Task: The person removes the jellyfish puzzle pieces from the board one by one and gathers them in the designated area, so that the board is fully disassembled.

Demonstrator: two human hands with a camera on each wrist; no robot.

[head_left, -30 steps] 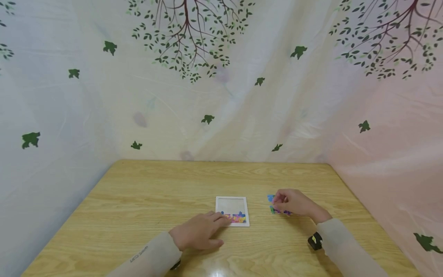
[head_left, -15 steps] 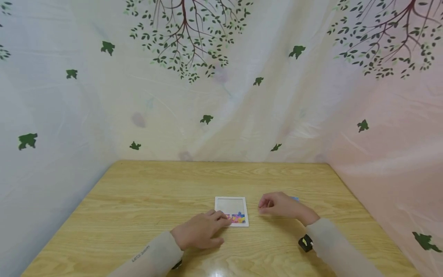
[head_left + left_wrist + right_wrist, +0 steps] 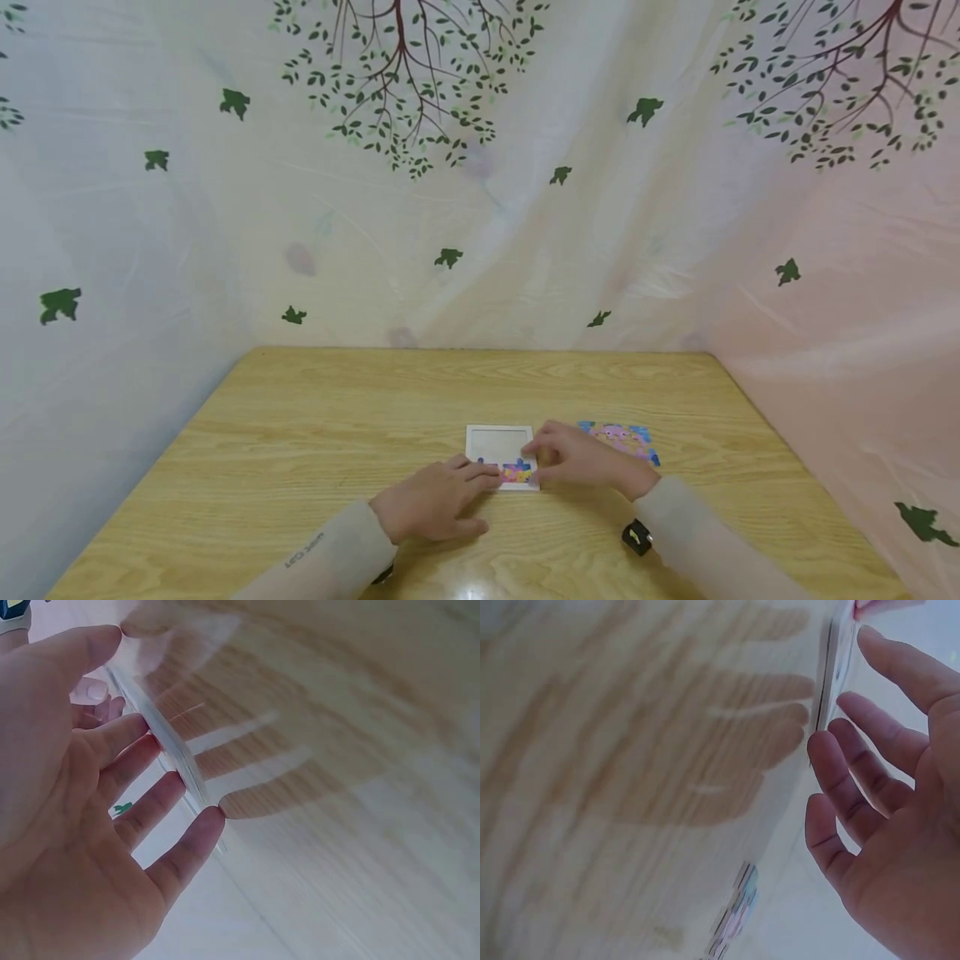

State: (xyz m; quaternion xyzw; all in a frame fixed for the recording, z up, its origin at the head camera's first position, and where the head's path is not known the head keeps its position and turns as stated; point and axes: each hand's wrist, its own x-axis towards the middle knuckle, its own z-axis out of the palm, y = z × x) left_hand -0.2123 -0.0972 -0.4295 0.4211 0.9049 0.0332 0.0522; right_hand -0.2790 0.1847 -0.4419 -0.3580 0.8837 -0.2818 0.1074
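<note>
A white puzzle frame (image 3: 500, 428) lies on the table, its lower part filled with pink, yellow and blue jigsaw pieces (image 3: 516, 473). My left hand (image 3: 433, 498) rests its outstretched fingertips on the frame's lower left corner and the pieces there; in the left wrist view its fingers (image 3: 135, 814) spread along the frame's edge. Bent over the right side of the frame is my right hand (image 3: 581, 457), thumb near the lower right corner and fingertips at the row of pieces. In the right wrist view its fingers (image 3: 840, 776) are relaxed and apart, with no piece visible between them.
More jigsaw pieces (image 3: 618, 437), forming a pink character on blue, lie flat to the right of the frame, partly behind my right hand. The wooden table (image 3: 337, 392) meets a leaf-printed curtain (image 3: 375, 250) at the back and sides.
My right hand has moved left from the loose pieces to the frame's right side, uncovering the pink and blue pieces. My left hand has stayed on the frame.
</note>
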